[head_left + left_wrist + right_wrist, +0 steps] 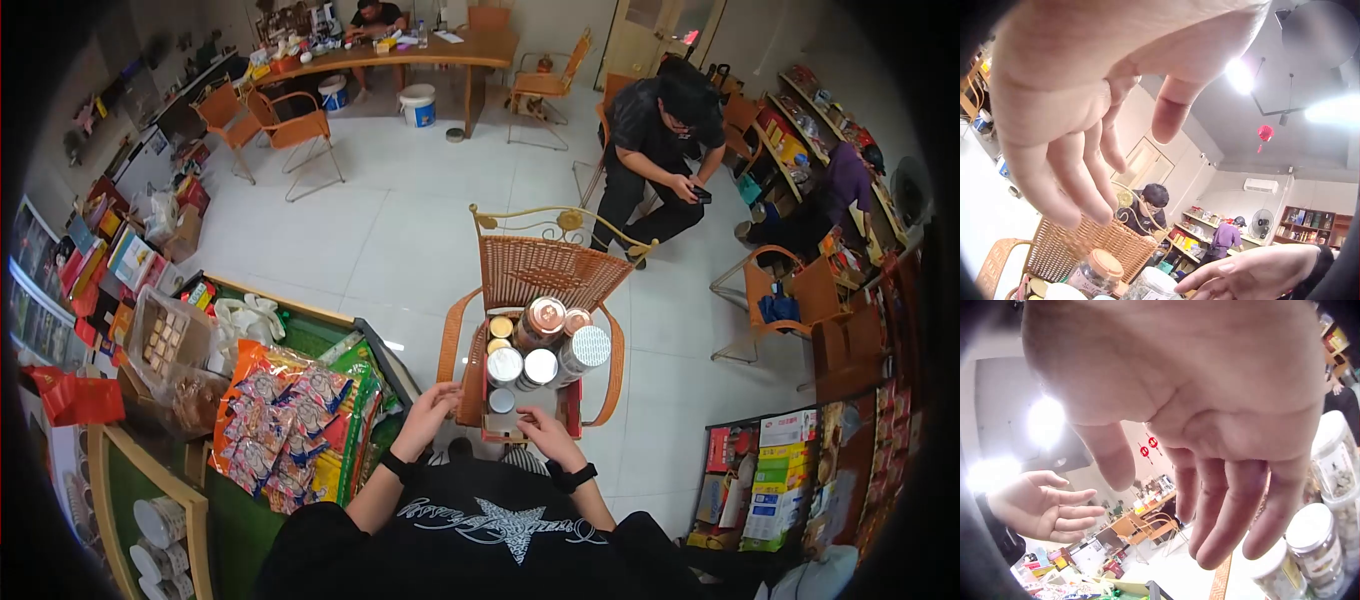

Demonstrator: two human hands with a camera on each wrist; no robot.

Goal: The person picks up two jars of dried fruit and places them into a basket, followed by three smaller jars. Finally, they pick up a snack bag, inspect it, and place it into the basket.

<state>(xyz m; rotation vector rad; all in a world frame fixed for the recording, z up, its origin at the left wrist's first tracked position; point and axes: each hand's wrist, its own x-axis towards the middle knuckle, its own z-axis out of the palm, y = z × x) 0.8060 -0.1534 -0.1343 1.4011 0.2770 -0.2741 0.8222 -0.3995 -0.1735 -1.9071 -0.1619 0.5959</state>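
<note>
Both hands are held apart at the near side of a wicker chair [545, 265], with nothing in them. My left hand [428, 418] is near the chair's left armrest, its fingers loosely bent in the left wrist view. At the near right corner of a red-edged box [572, 410] is my right hand [550, 438], fingers relaxed and spread. Several lidded jars stand in the box on the seat: a copper-lidded jar [545, 315], a tall jar with a patterned lid [590, 347], white-lidded jars [540, 367] and small yellow-lidded ones [501, 327]. A small white-lidded jar [501, 401] stands nearest me.
To the left, a green-topped table [240, 530] bears packaged snack bags [285, 420] and a plastic bag [250, 318]. Beyond the chair a seated person [665, 140] holds a phone. Stacked boxes [780, 470] stand at the right. A long wooden table [480, 48] is at the back.
</note>
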